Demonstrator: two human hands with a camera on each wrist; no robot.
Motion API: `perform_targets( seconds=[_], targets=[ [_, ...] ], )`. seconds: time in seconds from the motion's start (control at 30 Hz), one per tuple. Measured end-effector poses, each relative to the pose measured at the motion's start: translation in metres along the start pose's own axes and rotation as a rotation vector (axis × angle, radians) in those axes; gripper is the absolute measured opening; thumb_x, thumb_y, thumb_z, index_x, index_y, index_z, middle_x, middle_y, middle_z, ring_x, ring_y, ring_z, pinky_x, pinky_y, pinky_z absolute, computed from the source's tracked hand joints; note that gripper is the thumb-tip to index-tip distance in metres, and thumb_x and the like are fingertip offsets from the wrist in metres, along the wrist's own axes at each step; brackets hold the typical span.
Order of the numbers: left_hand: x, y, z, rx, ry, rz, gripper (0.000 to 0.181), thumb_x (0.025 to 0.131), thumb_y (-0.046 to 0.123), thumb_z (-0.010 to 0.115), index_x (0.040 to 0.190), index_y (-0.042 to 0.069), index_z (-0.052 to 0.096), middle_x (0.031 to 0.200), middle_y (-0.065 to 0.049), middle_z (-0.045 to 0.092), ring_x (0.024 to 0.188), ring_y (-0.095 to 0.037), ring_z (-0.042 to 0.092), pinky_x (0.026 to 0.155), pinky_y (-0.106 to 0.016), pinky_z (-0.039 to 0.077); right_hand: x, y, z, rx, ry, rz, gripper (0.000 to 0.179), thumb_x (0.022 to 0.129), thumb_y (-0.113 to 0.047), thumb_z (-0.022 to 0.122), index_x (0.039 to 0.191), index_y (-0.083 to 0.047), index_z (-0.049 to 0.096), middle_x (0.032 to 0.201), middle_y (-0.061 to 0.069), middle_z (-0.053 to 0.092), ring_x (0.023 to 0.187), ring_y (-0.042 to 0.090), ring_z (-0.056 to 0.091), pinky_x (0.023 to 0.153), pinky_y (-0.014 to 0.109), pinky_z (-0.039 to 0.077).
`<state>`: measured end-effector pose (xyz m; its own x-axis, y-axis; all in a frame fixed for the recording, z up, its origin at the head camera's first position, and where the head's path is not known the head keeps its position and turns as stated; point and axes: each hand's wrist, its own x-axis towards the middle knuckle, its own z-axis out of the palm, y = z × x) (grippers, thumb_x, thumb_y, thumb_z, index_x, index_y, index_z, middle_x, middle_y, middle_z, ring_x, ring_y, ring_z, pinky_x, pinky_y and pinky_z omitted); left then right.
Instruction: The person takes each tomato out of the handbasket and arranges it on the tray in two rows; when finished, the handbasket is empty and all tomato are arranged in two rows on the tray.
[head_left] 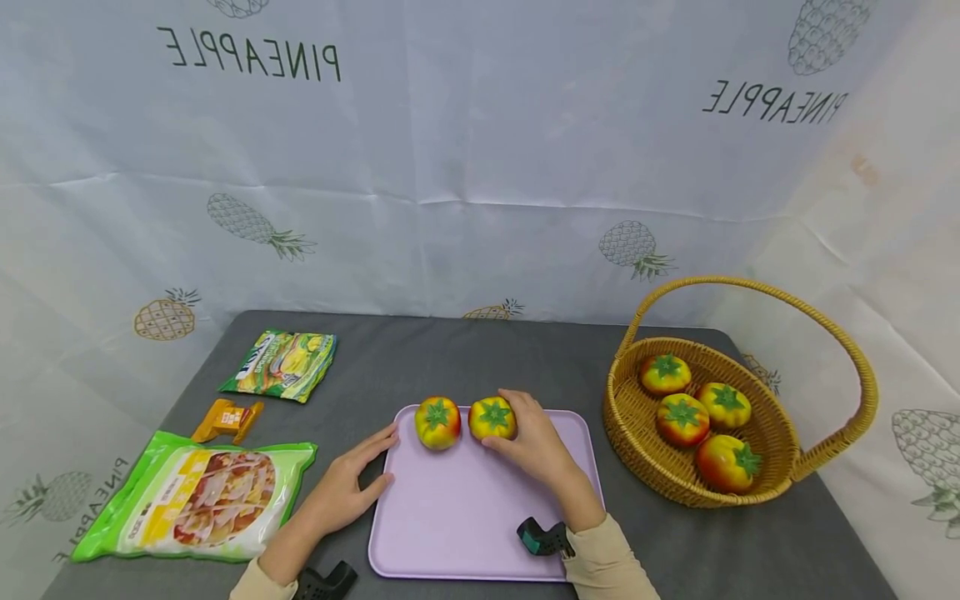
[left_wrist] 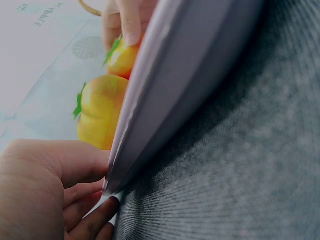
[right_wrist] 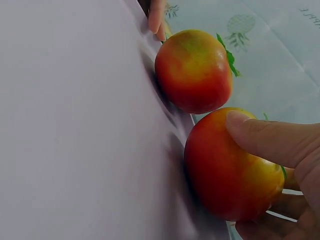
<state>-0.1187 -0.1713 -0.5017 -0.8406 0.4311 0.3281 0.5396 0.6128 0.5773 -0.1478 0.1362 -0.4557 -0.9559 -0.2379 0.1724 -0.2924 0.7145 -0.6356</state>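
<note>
My right hand [head_left: 536, 443] grips a red-and-yellow tomato [head_left: 492, 418] with a green leafy top, at the far edge of a light purple tray [head_left: 457, 533]. In the right wrist view, the thumb lies on the near side of this tomato [right_wrist: 232, 170] and the fingers go round behind it. A second tomato [head_left: 438, 422] sits just left of it, in the tray's far left corner. Beside that corner my left hand [head_left: 341, 487] touches the tray's left rim with extended fingers and thumb. The left wrist view shows the thumb against the rim [left_wrist: 142, 85].
At the right stands a wicker basket [head_left: 652, 475] with a tall handle and several tomatoes [head_left: 682, 419] inside. On the left lie a green-and-white food bag [head_left: 202, 500], a small orange packet [head_left: 227, 421] and a green-yellow packet [head_left: 285, 364]. A pineapple-print curtain [head_left: 465, 250] hangs behind the grey table.
</note>
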Motion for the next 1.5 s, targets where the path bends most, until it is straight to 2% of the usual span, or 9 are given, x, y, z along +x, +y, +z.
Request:
perform_targets(
  seconds=[0.3, 0.43, 0.63, 0.73, 0.83, 1.0, 1.13, 1.37, 1.5],
  targets=[
    [-0.001, 0.000, 0.001, -0.003, 0.003, -0.004, 0.048, 0.087, 0.019, 0.068, 0.132, 0.008, 0.056, 0.143, -0.005, 0.049, 0.128, -0.027, 0.049, 0.101, -0.037, 0.045, 0.000, -0.001, -0.001, 0.018, -0.046, 0.051, 0.080, 0.074, -0.034, 0.080, 0.137, 0.001, 0.044, 0.133, 0.017, 0.052, 0.121, 0.033, 0.050, 0.102, 0.051, 0.042],
    [0.000, 0.000, 0.000, -0.009, 0.008, 0.002, 0.049, 0.086, 0.018, 0.068, 0.132, 0.008, 0.056, 0.143, -0.005, 0.049, 0.128, -0.026, 0.049, 0.103, -0.029, 0.042, 0.001, 0.000, -0.001, 0.018, -0.059, 0.061, 0.082, 0.074, -0.034, 0.080, 0.138, 0.002, 0.043, 0.134, 0.018, 0.050, 0.121, 0.033, 0.050, 0.102, 0.051, 0.042],
    [0.000, 0.000, 0.000, -0.023, 0.005, 0.005, 0.048, 0.087, 0.018, 0.068, 0.132, 0.008, 0.055, 0.144, -0.005, 0.048, 0.130, -0.024, 0.047, 0.106, -0.012, 0.031, 0.001, 0.001, -0.001, 0.020, -0.079, 0.068, 0.085, 0.074, -0.034, 0.081, 0.139, 0.002, 0.041, 0.136, 0.019, 0.049, 0.120, 0.033, 0.051, 0.101, 0.051, 0.043],
    [0.000, 0.000, 0.000, -0.032, 0.006, 0.009, 0.049, 0.086, 0.018, 0.068, 0.132, 0.007, 0.055, 0.143, -0.006, 0.048, 0.130, -0.024, 0.047, 0.106, -0.008, 0.027, 0.000, 0.000, -0.001, 0.022, -0.090, 0.073, 0.086, 0.073, -0.034, 0.081, 0.140, 0.001, 0.039, 0.138, 0.019, 0.047, 0.122, 0.034, 0.049, 0.103, 0.051, 0.041],
    [0.001, 0.000, -0.001, -0.035, 0.005, 0.005, 0.049, 0.087, 0.018, 0.068, 0.133, 0.007, 0.055, 0.143, -0.007, 0.048, 0.131, -0.023, 0.046, 0.106, -0.007, 0.026, 0.000, -0.001, -0.002, 0.012, -0.101, 0.072, 0.088, 0.073, -0.035, 0.081, 0.141, 0.001, 0.038, 0.139, 0.020, 0.046, 0.125, 0.035, 0.047, 0.104, 0.052, 0.039],
    [0.001, -0.001, 0.000, -0.028, -0.003, -0.006, 0.049, 0.087, 0.019, 0.067, 0.134, 0.008, 0.054, 0.144, -0.005, 0.048, 0.131, -0.023, 0.046, 0.107, -0.014, 0.032, 0.000, -0.003, -0.005, 0.003, -0.101, 0.084, 0.093, 0.071, -0.037, 0.082, 0.143, -0.001, 0.037, 0.142, 0.018, 0.044, 0.129, 0.035, 0.043, 0.107, 0.051, 0.036],
    [0.001, -0.001, 0.000, -0.025, -0.005, -0.010, 0.049, 0.088, 0.019, 0.067, 0.134, 0.009, 0.054, 0.145, -0.004, 0.047, 0.131, -0.023, 0.046, 0.107, -0.019, 0.036, -0.001, -0.006, -0.012, -0.009, -0.087, 0.088, 0.094, 0.070, -0.038, 0.082, 0.144, -0.002, 0.036, 0.144, 0.016, 0.043, 0.133, 0.033, 0.040, 0.110, 0.050, 0.034],
    [0.000, -0.002, 0.000, -0.038, 0.010, 0.016, 0.048, 0.087, 0.017, 0.067, 0.133, 0.007, 0.055, 0.143, -0.007, 0.048, 0.131, -0.022, 0.046, 0.106, -0.006, 0.026, -0.005, -0.010, -0.032, -0.007, -0.049, 0.099, 0.090, 0.074, -0.035, 0.081, 0.145, -0.005, 0.035, 0.147, 0.015, 0.040, 0.136, 0.033, 0.038, 0.110, 0.051, 0.033],
    [0.001, -0.001, 0.000, -0.034, 0.010, 0.016, 0.048, 0.087, 0.017, 0.068, 0.132, 0.008, 0.055, 0.143, -0.007, 0.048, 0.130, -0.024, 0.047, 0.106, -0.010, 0.030, -0.008, -0.009, -0.046, -0.008, -0.029, 0.098, 0.088, 0.077, -0.031, 0.079, 0.147, -0.007, 0.032, 0.148, 0.015, 0.038, 0.136, 0.035, 0.036, 0.109, 0.054, 0.032]
  ],
)
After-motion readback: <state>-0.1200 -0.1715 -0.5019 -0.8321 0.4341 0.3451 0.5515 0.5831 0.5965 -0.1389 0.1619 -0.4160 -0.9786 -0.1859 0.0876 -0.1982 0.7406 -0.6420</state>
